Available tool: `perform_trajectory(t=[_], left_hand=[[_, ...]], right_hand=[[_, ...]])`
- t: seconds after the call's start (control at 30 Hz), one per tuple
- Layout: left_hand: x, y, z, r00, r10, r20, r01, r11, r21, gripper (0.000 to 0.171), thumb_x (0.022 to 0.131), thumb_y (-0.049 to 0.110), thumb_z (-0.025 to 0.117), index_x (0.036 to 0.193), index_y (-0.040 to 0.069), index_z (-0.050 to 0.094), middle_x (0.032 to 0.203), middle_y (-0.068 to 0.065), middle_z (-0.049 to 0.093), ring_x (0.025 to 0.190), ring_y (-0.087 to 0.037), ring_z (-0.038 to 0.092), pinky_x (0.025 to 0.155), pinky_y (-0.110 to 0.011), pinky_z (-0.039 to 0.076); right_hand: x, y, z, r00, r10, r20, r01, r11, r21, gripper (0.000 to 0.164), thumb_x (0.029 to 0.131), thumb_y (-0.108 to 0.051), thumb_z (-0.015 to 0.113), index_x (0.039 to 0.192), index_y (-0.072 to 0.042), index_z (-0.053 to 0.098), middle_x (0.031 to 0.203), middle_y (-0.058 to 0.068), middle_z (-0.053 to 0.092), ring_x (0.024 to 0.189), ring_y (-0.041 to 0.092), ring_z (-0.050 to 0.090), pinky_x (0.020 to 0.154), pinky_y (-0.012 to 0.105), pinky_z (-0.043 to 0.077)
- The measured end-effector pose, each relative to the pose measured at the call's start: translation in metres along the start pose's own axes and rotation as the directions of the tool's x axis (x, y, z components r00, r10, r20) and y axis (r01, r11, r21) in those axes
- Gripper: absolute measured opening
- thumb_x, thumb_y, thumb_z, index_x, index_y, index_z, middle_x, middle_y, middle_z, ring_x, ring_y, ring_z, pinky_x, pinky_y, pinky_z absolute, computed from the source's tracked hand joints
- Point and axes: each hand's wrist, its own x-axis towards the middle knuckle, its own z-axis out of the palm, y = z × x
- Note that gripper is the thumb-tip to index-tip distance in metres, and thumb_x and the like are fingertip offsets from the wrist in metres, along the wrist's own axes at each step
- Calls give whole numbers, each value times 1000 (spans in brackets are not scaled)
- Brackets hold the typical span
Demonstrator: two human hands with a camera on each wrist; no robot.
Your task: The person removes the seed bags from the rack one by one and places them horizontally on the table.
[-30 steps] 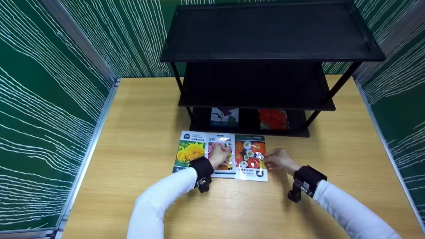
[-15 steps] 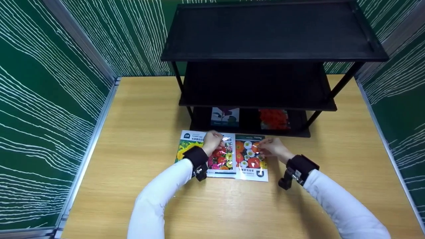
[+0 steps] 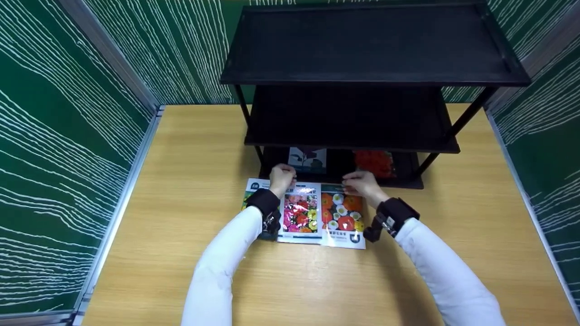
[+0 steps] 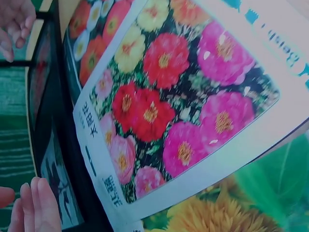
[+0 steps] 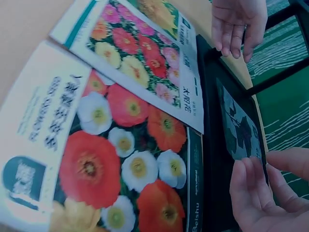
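Head view looks down from above; 2 closer wrist views share packets (image 4: 183, 106).

White-lined green walls (image 3: 50, 190) flank a wooden table (image 3: 190, 181).

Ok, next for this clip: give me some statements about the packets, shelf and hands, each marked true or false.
1. The pink-and-red flower seed packet lies between the poppy seed packet and the yellow-flower seed packet. True.

2. The left hand grips the poppy seed packet. False: it holds nothing.

3. The dark-plant packet lies on the bottom tier of the black shelf. True.

4. The red-flower packet lies on the top tier. False: it is on the bottom tier.

5. The right hand holds nothing. True.
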Motion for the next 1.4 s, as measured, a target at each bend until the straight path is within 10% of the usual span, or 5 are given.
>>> perform_trajectory(t=[0.27, 0.5, 0.7, 1.4], left_hand=[[95, -78, 7, 993, 87, -77, -83, 995, 64, 8, 76, 13, 59, 83, 14, 62, 65, -6, 63, 50, -19, 61, 43, -30, 52], [137, -108, 13, 976, 189, -104, -159, 957, 243, 6, 75, 23, 60, 80, 24, 64, 65, 3, 62, 53, -12, 60, 47, -28, 51], [147, -110, 10, 945, 296, -138, -222, 891, 397, 7, 71, 32, 64, 77, 29, 66, 73, 14, 60, 68, -7, 56, 62, -26, 47], [162, -127, 31, 940, 290, -183, -203, 901, 382, 13, 75, 32, 58, 85, 26, 63, 79, 10, 61, 73, -10, 57, 63, -28, 47]], right_hand=[[16, -5, 12, 998, -15, -68, 17, 999, 34, 31, 88, -4, 48, 117, 9, 48, 96, 15, 56, 89, 28, 59, 84, 36, 49], [26, 0, 16, 995, -38, -93, 46, 995, 88, 35, 88, -3, 49, 120, 12, 45, 100, 18, 55, 86, 22, 59, 87, 36, 47], [35, 4, 19, 995, -49, -85, 64, 982, 177, 39, 88, -1, 48, 124, 12, 41, 103, 18, 53, 83, 15, 57, 91, 34, 45], [58, 16, 41, 997, -12, -77, 32, 964, 265, 47, 91, 0, 41, 135, 7, 25, 141, 22, 21, 124, 29, 33, 101, 29, 33]])
